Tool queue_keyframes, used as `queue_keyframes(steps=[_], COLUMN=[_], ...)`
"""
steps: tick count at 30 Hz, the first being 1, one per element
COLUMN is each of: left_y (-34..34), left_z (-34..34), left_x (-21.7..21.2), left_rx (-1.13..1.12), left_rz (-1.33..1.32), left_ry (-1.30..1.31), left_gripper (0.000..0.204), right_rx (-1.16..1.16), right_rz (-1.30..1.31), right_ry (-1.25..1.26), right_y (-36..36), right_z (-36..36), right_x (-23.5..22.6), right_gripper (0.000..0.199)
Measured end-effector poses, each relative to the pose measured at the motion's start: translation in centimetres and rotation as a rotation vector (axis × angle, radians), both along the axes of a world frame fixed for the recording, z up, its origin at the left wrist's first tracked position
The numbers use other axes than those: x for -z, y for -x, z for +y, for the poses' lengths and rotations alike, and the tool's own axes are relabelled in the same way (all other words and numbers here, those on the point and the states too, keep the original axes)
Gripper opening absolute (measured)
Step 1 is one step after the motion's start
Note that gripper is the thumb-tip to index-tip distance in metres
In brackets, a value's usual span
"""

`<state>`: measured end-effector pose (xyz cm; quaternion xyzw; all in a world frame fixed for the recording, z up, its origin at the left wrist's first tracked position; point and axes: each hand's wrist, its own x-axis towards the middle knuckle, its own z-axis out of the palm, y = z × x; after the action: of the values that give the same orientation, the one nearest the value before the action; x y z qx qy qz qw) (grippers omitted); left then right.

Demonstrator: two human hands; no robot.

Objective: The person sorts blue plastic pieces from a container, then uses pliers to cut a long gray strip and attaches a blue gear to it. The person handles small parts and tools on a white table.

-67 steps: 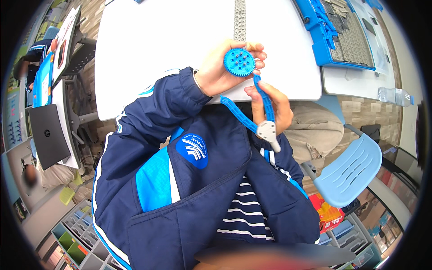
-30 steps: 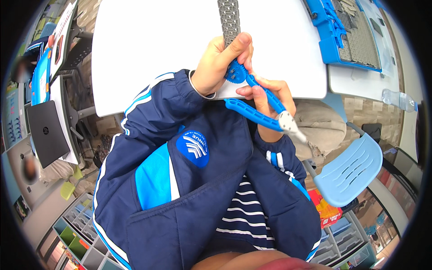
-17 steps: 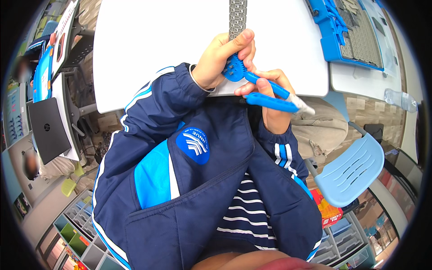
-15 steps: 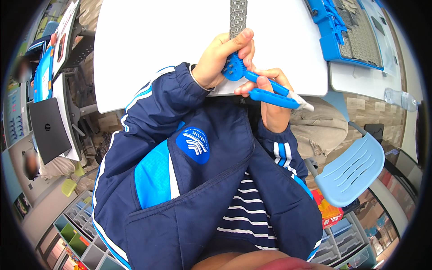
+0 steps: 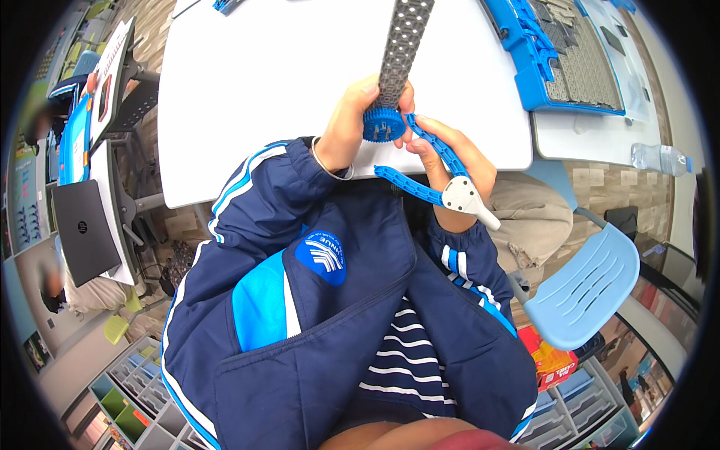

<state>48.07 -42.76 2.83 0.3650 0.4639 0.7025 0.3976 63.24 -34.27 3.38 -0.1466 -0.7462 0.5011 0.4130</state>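
My left hand (image 5: 346, 124) is closed round the lower end of a long grey perforated beam (image 5: 405, 46), which reaches away over the white table. A blue toothed gear (image 5: 383, 125) sits at the beam's near end, with small dark grey pins sticking out of its face. In my right hand (image 5: 466, 154) is a plier-like plastic tool with two blue handles (image 5: 409, 185) and a white head (image 5: 463, 196). Its handles stand wide apart, the upper one lying along my fingers with its tip close beside the gear. The white head points toward the lower right.
The white table (image 5: 247, 97) lies ahead of me. A blue case of grey parts (image 5: 574, 67) stands at the right, with a plastic bottle (image 5: 660, 160) nearby. A blue chair (image 5: 585, 285) is at my right. A black laptop (image 5: 84, 225) is at far left.
The tool's handles have spread apart and its white head has swung lower. The beam has tilted to the right, and the gear's pinned face has turned toward me.
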Motion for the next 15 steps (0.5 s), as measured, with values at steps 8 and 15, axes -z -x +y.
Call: queue_keyframes(steps=[8,15], left_y=[-0.2,-1.2], left_z=[-0.9,-1.8], left_x=[0.2,1.5], left_rx=[-0.072,-0.02], left_rz=[0.164,0.21], left_ry=[0.13,0.066], left_gripper=[0.066,0.059], right_rx=[-0.143,-0.18], right_rz=[-0.111,-0.222], right_ry=[0.317,0.615], right_y=[0.2,-0.3], right_z=[-0.2,-1.0], right_x=[-0.3,-0.1], right_gripper=[0.019,0.014])
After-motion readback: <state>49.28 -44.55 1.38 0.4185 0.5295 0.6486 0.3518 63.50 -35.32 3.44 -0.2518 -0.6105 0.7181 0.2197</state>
